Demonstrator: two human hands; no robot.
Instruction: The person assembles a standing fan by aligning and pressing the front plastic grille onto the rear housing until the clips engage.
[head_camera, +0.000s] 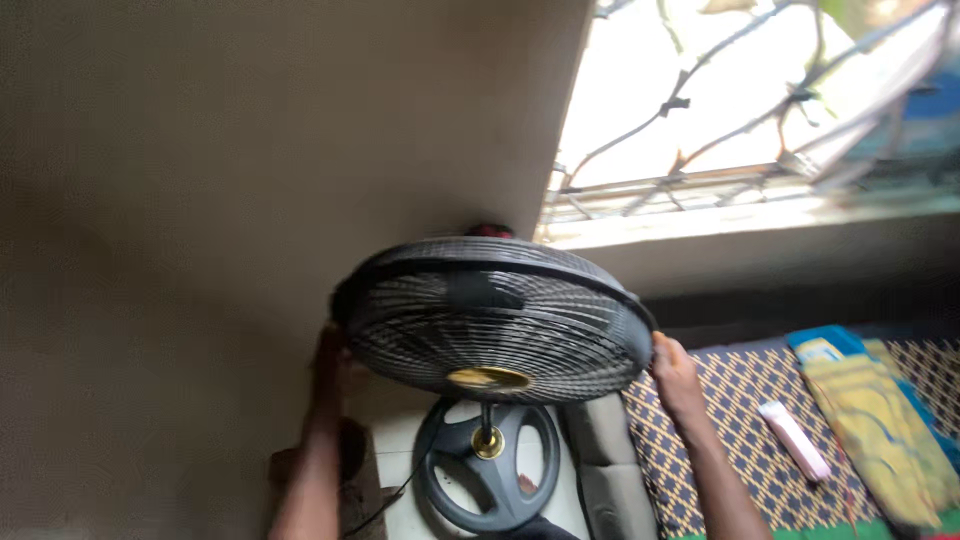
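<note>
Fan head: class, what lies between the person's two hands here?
In the head view, the black caged fan head fills the stretch between the left hand and right hand; each grips its rim.

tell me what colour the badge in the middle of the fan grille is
Gold, on the black fan grille; the badge shows best in the head view.

Both hands (330, 362) (672, 368) on black fan cage (492, 318)
</note>
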